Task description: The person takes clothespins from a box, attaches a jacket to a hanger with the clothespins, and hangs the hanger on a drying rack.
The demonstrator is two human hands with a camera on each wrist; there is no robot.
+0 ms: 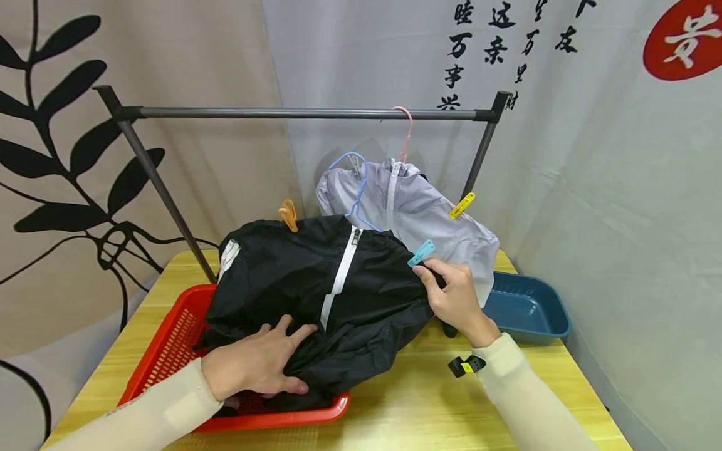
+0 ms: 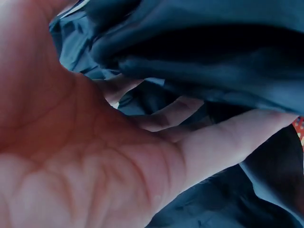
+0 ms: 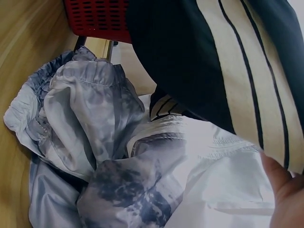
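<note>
A black jacket point(image 1: 287, 269) with a white zipper strip is spread on a blue hanger point(image 1: 357, 188), whose hook sits below the rod. An orange clothespin point(image 1: 288, 216) and a light blue clothespin point(image 1: 422, 253) are clipped on its shoulders. My right hand point(image 1: 455, 297) pinches the jacket's sleeve side with thumb and fingers, right beside the light blue clothespin. In the right wrist view, striped dark cloth point(image 3: 237, 71) meets my thumb. My left hand point(image 1: 262, 360) lies with spread fingers on the lower front; in the left wrist view its thumb point(image 2: 237, 135) runs along a fold of dark cloth.
A red basket point(image 1: 169, 354) stands under the black jacket. Behind, a grey jacket point(image 1: 440, 213) with a yellow clothespin point(image 1: 462, 205) hangs by a pink hanger point(image 1: 407, 131) from the rod point(image 1: 254, 113). A blue tray point(image 1: 527, 307) stands at the table's right side.
</note>
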